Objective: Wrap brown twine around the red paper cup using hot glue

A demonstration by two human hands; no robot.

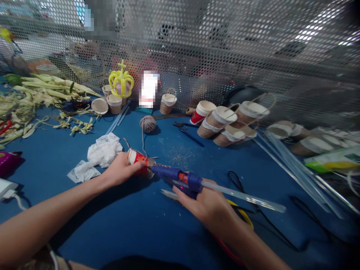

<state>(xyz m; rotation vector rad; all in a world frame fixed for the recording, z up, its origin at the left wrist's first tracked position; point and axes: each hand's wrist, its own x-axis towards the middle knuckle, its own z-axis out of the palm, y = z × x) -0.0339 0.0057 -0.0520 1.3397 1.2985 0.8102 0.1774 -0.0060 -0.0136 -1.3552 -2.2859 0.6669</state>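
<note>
My left hand (119,170) grips a small red and white paper cup (137,157) lying on its side on the blue table (126,225). My right hand (206,204) holds a blue hot glue gun (176,175) with its nozzle against the cup. A clear glue stick (247,197) juts from the gun's back toward the right. A strand of twine runs from the cup up to a grey twine ball (147,123).
Several twine-wrapped cups (225,125) lie in a pile at the right, with clear glue sticks (284,157) beside them. Crumpled white plastic (102,152) sits left of the cup. Dried leaves (36,97), a yellow crown ornament (121,80), blue-handled scissors (185,131) and a perforated metal screen (225,45) lie beyond.
</note>
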